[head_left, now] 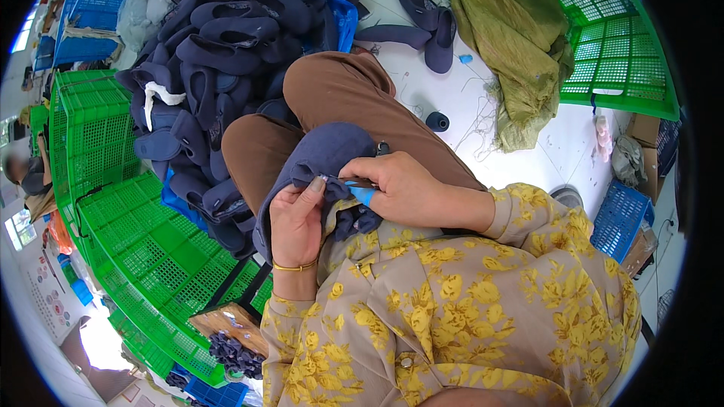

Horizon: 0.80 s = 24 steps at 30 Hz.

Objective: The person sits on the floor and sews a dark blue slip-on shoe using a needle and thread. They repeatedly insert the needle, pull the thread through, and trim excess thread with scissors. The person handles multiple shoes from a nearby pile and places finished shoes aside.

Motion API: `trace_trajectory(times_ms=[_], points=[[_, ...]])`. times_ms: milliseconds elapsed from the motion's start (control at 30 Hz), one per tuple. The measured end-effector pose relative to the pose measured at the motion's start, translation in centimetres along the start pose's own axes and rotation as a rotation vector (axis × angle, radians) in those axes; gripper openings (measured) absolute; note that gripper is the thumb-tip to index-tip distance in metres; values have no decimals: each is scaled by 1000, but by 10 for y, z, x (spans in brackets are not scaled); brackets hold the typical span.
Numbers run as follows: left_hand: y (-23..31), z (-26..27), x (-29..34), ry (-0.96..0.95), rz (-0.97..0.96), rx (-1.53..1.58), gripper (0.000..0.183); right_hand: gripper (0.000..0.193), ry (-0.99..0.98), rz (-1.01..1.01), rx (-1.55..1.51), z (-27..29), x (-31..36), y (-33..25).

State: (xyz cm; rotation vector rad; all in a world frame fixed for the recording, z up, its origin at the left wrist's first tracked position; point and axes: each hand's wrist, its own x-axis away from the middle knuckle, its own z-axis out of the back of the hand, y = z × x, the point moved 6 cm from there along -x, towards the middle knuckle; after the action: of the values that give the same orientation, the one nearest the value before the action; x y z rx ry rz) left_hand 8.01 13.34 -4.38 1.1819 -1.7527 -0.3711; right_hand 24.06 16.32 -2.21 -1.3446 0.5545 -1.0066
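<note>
A navy blue fabric slipper (pixel 332 145) rests on my lap against the brown trousers. My left hand (pixel 296 218) is closed on its edge, the thumb pressing a fold of the fabric. In my right hand (pixel 403 190) is a small pair of thread snips (pixel 362 191) with a blue part showing. The tips of the snips lie close to my left thumb at the slipper's opening. My right fingers partly hide the snips, and the slipper's underside is out of sight. Dark gathered fabric (pixel 356 220) bunches below the hands.
A large heap of navy slippers (pixel 234 34) lies ahead on the left, beside green plastic crates (pixel 143 234). Several loose slippers (pixel 439 41) and a dark thread spool (pixel 437 121) are on the white floor. An olive sack (pixel 513 53) sits near another green crate (pixel 615 60).
</note>
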Motion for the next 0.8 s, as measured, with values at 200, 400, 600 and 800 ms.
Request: trace_trajectory(times_ms=[200, 400, 600, 800], points=[[-1, 3, 0, -15, 3, -17, 21, 19, -9, -9, 33, -7, -3, 1], [1, -1, 1, -32, -8, 12, 22, 26, 59, 41, 56, -15, -2, 7], [-3, -2, -2, -73, -20, 11, 25, 24, 109, 49, -13, -16, -3, 8], [-7, 0, -2, -75, -39, 5, 25, 22, 140, 41, 21, -19, -3, 14]])
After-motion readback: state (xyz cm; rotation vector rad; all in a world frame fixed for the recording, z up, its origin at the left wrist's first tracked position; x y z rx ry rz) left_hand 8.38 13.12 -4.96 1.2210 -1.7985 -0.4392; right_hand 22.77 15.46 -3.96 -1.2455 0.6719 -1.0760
